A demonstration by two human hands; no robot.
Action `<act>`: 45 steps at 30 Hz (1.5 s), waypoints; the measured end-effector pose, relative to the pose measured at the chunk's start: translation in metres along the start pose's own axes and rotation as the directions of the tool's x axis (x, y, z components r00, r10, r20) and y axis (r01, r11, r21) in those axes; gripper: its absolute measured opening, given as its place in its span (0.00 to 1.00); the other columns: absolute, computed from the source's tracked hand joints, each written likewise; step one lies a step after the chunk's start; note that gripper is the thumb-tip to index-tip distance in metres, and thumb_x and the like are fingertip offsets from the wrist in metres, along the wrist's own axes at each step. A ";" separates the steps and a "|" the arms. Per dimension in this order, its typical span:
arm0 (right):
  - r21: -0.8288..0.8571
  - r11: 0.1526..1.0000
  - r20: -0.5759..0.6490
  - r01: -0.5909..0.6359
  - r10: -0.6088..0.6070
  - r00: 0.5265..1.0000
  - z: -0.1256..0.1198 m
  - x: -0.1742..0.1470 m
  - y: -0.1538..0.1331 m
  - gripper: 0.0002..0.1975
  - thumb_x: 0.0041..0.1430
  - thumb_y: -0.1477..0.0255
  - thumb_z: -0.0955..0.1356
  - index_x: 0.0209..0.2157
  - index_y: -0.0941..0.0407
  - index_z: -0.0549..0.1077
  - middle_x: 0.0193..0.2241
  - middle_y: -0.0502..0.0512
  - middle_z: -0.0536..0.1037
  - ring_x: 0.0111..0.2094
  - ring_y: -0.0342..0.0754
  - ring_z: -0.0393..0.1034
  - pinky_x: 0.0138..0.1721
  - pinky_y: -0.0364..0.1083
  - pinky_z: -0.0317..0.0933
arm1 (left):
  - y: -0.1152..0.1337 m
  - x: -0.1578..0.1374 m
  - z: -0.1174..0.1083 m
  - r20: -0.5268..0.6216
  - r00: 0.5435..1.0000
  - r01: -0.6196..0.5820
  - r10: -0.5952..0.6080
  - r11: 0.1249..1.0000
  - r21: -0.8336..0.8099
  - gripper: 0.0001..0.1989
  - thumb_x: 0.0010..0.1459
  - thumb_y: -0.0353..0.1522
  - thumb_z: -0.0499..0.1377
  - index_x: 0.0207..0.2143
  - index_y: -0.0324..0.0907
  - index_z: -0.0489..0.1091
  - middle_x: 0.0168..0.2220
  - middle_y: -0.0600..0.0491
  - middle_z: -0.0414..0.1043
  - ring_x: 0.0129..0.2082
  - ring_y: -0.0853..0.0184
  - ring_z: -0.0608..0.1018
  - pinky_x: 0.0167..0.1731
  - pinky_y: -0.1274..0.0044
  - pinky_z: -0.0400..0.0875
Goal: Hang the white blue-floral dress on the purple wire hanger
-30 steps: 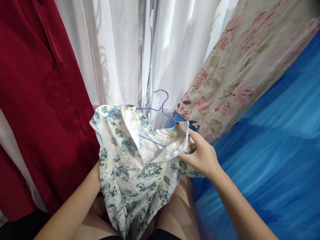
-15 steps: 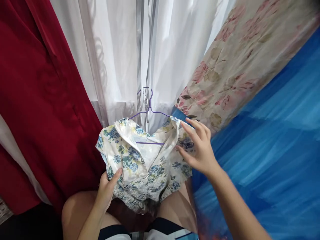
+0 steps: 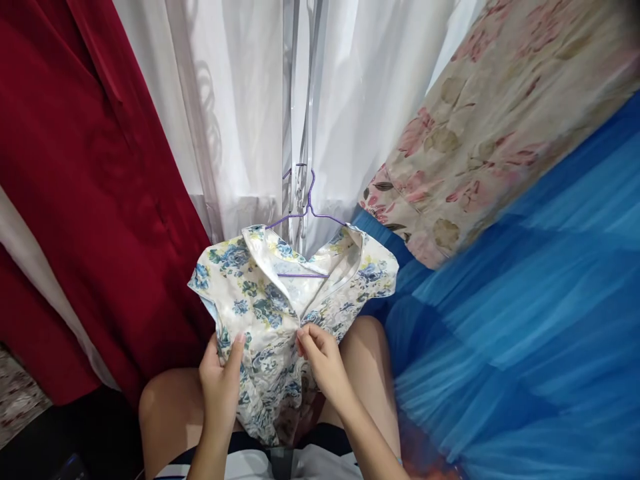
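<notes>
A white blouse with blue and yellow flowers (image 3: 270,293) hangs on a purple hanger (image 3: 309,212) in front of me, its lower part over my lap. My left hand (image 3: 223,370) grips the blouse's left side, thumb on the front and the other fingers behind the cloth. With my right hand (image 3: 320,357) I pinch the front edge of the blouse just below the V of the neckline. The collar lies folded outward on both sides, and a bar of the hanger shows inside the neck opening.
White curtains (image 3: 240,120) and a narrow metal pole (image 3: 309,100) stand behind the hanger. Dark red cloth (image 3: 125,200) hangs on the left. To the right are a pink-flowered cloth (image 3: 465,153) and blue tulle (image 3: 525,300). My bare knees (image 3: 173,407) are below.
My right hand has moved from the right shoulder and collar down to the middle front, closing on its edge. The right sleeve now lies spread out. My left hand still holds the side.
</notes>
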State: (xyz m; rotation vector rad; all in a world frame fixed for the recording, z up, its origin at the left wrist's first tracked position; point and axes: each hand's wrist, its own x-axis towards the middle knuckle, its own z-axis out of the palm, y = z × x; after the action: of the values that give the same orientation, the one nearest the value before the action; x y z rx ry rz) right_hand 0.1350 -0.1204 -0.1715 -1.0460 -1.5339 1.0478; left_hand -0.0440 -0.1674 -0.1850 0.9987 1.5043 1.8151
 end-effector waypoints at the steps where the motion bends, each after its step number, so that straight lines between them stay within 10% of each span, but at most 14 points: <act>1: 0.065 0.997 0.000 -0.043 0.043 0.999 0.001 -0.001 0.002 0.26 0.40 0.41 0.63 0.17 0.50 0.62 0.14 0.49 0.64 0.16 0.50 0.58 0.19 0.48 0.52 | -0.002 -0.004 0.004 -0.090 0.991 -0.099 0.104 0.993 0.057 0.31 0.57 0.41 0.63 0.60 0.45 0.59 0.61 0.43 0.63 0.61 0.53 0.68 0.58 0.65 0.64; 3: 0.164 0.977 0.039 -0.135 0.130 0.991 0.002 -0.006 0.008 0.27 0.36 0.40 0.64 0.15 0.50 0.62 0.11 0.48 0.63 0.12 0.47 0.52 0.16 0.45 0.47 | -0.009 -0.014 0.015 -0.167 0.930 -0.292 0.328 0.933 0.211 0.34 0.55 0.39 0.64 0.61 0.47 0.55 0.64 0.42 0.56 0.63 0.53 0.63 0.62 0.64 0.59; 5: 0.216 0.960 0.097 -0.179 0.162 0.982 0.003 -0.012 0.013 0.24 0.33 0.42 0.66 0.15 0.49 0.66 0.09 0.46 0.65 0.11 0.45 0.51 0.15 0.44 0.44 | -0.017 -0.024 0.029 0.019 0.903 -0.415 0.429 0.862 0.292 0.26 0.56 0.36 0.63 0.56 0.50 0.60 0.58 0.43 0.63 0.61 0.55 0.66 0.60 0.65 0.61; 9: 0.244 0.946 0.165 -0.213 0.176 0.971 -0.004 -0.019 0.006 0.20 0.27 0.46 0.72 0.17 0.47 0.71 0.08 0.43 0.67 0.09 0.43 0.50 0.13 0.42 0.43 | -0.024 -0.034 0.056 0.458 0.850 -0.404 0.260 0.880 0.250 0.05 0.62 0.36 0.54 0.40 0.52 0.68 0.39 0.48 0.72 0.44 0.57 0.77 0.45 0.66 0.69; 14: 0.233 0.960 0.056 -0.159 0.150 0.987 -0.037 0.005 -0.043 0.17 0.52 0.55 0.69 0.22 0.55 0.73 0.13 0.47 0.70 0.12 0.38 0.53 0.16 0.40 0.46 | -0.015 -0.029 0.073 0.559 0.776 -0.466 0.293 0.863 0.194 0.06 0.62 0.31 0.52 0.31 0.49 0.61 0.32 0.51 0.68 0.36 0.60 0.76 0.39 0.68 0.70; 23: 0.267 0.951 -0.099 0.154 -0.132 0.986 -0.054 0.117 -0.140 0.13 0.55 0.64 0.68 0.24 0.59 0.73 0.15 0.47 0.71 0.13 0.36 0.53 0.14 0.39 0.44 | -0.001 -0.016 0.081 0.774 0.584 -0.651 0.246 0.711 0.265 0.08 0.57 0.24 0.50 0.31 0.47 0.59 0.32 0.48 0.68 0.31 0.57 0.74 0.30 0.67 0.69; 26: 0.247 0.954 -0.055 0.167 -0.159 0.986 -0.050 0.115 -0.142 0.12 0.57 0.64 0.67 0.26 0.58 0.72 0.16 0.47 0.71 0.13 0.37 0.55 0.15 0.39 0.46 | 0.016 0.006 0.079 0.772 0.562 -0.660 0.298 0.724 0.201 0.05 0.61 0.27 0.52 0.34 0.47 0.65 0.34 0.49 0.71 0.33 0.60 0.76 0.34 0.69 0.71; 30: 0.157 0.969 -0.017 0.191 -0.191 0.981 -0.047 0.096 -0.137 0.13 0.60 0.63 0.66 0.27 0.57 0.70 0.14 0.46 0.70 0.14 0.38 0.56 0.17 0.40 0.49 | 0.072 0.055 0.081 0.456 0.684 -0.676 0.569 0.729 0.104 0.16 0.66 0.33 0.53 0.55 0.46 0.64 0.34 0.53 0.73 0.33 0.66 0.77 0.38 0.74 0.71; 36: -0.073 0.951 -0.038 0.302 -0.305 0.952 -0.040 0.093 -0.119 0.14 0.62 0.63 0.65 0.26 0.56 0.68 0.17 0.47 0.70 0.18 0.41 0.60 0.22 0.41 0.52 | 0.148 0.104 0.102 0.502 0.423 -0.892 0.754 0.445 0.084 0.10 0.67 0.32 0.51 0.38 0.40 0.72 0.34 0.51 0.74 0.36 0.66 0.76 0.39 0.75 0.69; 41: -0.173 0.931 -0.201 0.322 -0.354 0.914 -0.034 0.091 -0.089 0.15 0.63 0.63 0.64 0.24 0.55 0.65 0.18 0.47 0.65 0.20 0.42 0.58 0.23 0.42 0.51 | 0.168 0.108 0.098 0.455 0.439 -0.890 0.775 0.446 0.098 0.09 0.67 0.32 0.52 0.37 0.41 0.71 0.32 0.53 0.72 0.32 0.69 0.74 0.35 0.77 0.68; 45: 0.031 0.928 -0.146 0.371 -0.363 0.920 -0.035 0.086 -0.094 0.13 0.65 0.62 0.63 0.29 0.55 0.67 0.18 0.46 0.65 0.20 0.42 0.58 0.23 0.42 0.53 | 0.163 0.112 0.093 0.630 0.347 -0.916 0.695 0.395 0.068 0.07 0.62 0.33 0.59 0.42 0.43 0.73 0.43 0.51 0.72 0.39 0.67 0.75 0.39 0.75 0.69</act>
State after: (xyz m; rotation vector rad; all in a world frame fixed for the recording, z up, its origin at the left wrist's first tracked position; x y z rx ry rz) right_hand 0.1436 -0.0584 -0.0551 -0.7345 -1.5034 0.7369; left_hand -0.0239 -0.0578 0.0032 2.6622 1.0535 1.5154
